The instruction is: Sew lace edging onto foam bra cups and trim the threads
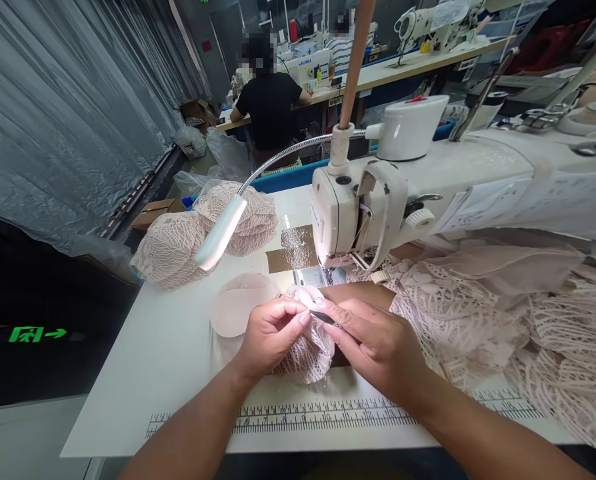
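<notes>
Both my hands meet over a piece of pale pink lace fabric (311, 357), gathered on the table in front of the sewing machine's needle area. My left hand (271, 333) pinches the fabric's edge between thumb and fingertips. In my right hand (378, 333) is a slim black pointed tool (325, 319), gripped between thumb and fingers; its tip is at the fabric beside my left fingertips. Its exact kind is hard to make out. Just left of my hands lie smooth pale pink rounded pieces (243, 303). The sewing machine head (343, 213) stands just beyond my hands.
Stacked lace cups (171, 247) sit at the table's left back, under a bendable lamp (221, 233). More lace (458, 320) heaps up on the right. A printed ruler (303, 419) runs along the front edge. A person in black (271, 107) sits at another bench beyond.
</notes>
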Action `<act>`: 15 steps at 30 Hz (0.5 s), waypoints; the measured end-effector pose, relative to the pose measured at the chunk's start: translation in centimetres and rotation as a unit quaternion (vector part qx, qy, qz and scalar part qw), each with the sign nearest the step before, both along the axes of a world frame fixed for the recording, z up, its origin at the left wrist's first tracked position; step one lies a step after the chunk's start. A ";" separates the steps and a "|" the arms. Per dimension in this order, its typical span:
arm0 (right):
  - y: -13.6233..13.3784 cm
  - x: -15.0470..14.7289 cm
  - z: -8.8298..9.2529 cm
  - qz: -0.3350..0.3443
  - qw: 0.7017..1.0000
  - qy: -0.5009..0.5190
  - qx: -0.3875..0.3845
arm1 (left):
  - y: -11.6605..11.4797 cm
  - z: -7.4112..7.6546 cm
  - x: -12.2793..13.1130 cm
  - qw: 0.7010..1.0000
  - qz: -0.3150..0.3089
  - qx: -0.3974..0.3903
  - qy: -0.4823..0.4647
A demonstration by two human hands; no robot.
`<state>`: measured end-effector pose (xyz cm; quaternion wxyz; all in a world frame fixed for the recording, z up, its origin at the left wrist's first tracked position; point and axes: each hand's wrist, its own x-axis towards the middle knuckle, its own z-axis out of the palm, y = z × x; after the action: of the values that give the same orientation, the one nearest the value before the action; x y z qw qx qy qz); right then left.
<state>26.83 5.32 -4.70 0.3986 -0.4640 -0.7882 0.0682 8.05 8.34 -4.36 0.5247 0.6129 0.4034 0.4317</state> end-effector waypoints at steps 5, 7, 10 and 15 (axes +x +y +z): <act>0.1 -0.1 0.1 -0.020 0.996 -0.044 0.075 | 0.0 0.0 0.0 1.000 -0.003 0.003 0.013; 0.2 -0.1 0.3 -0.026 0.991 -0.067 0.117 | -0.1 0.0 0.1 1.000 -0.004 -0.010 0.014; 0.3 -0.2 0.7 -0.032 0.982 -0.093 0.159 | -0.2 0.0 0.1 1.000 -0.007 -0.030 0.006; 0.3 -0.2 0.6 -0.028 0.974 -0.121 0.190 | -0.2 0.0 0.2 0.999 -0.014 -0.045 0.000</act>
<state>26.61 5.62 -4.14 0.3828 -0.4065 -0.8158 -0.1508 8.23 8.09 -4.33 0.5578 0.5941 0.4137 0.4059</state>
